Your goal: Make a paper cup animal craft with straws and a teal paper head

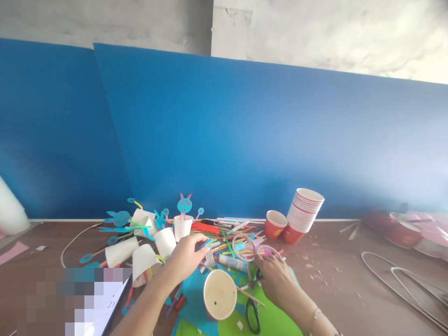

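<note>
My left hand [187,255] is over the craft pile, thumb and fingers curled around a small bluish item I cannot make out. My right hand [275,273] reaches down beside the scissors [253,317] and a clear tape roll [243,247]; its fingers are bunched, and what they grip is hidden. Between the hands a paper cup [220,295] stands with its opening toward me, small dark holes in its base. A thin wooden stick [251,297] lies beside it. Blue paper [192,298] and green paper [273,312] lie underneath.
Several white cups with blue paper animal figures [184,205] crowd the left. A stack of red and white cups [305,212] and a single red cup [275,225] stand at the back right. A cable [392,268] curves across the right, before a blue partition [245,140].
</note>
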`<action>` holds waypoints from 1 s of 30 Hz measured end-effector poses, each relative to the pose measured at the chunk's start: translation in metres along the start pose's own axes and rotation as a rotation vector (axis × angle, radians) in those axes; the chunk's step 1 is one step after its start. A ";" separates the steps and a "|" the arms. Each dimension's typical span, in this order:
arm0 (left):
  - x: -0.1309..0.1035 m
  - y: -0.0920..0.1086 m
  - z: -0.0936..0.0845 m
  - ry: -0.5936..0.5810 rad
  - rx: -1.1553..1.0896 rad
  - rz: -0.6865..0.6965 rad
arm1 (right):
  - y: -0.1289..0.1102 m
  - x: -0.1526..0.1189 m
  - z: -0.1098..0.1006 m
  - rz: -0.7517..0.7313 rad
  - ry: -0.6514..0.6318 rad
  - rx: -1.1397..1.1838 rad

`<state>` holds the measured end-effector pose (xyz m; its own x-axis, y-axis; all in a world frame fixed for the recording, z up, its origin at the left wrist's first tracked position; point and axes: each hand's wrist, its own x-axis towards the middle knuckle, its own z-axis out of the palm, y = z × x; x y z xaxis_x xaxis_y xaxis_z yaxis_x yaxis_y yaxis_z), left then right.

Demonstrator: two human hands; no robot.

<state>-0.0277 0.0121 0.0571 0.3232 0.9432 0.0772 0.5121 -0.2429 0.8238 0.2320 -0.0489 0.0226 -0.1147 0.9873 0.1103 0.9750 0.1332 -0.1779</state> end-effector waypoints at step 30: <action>0.003 -0.005 -0.006 0.093 0.002 0.147 | -0.018 0.045 -0.018 0.224 0.072 1.700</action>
<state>-0.0341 0.0173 0.0562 0.3201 0.9141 0.2487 0.4661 -0.3806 0.7987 0.2130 -0.0085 0.0486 0.0394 0.9988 -0.0275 -0.3179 -0.0136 -0.9480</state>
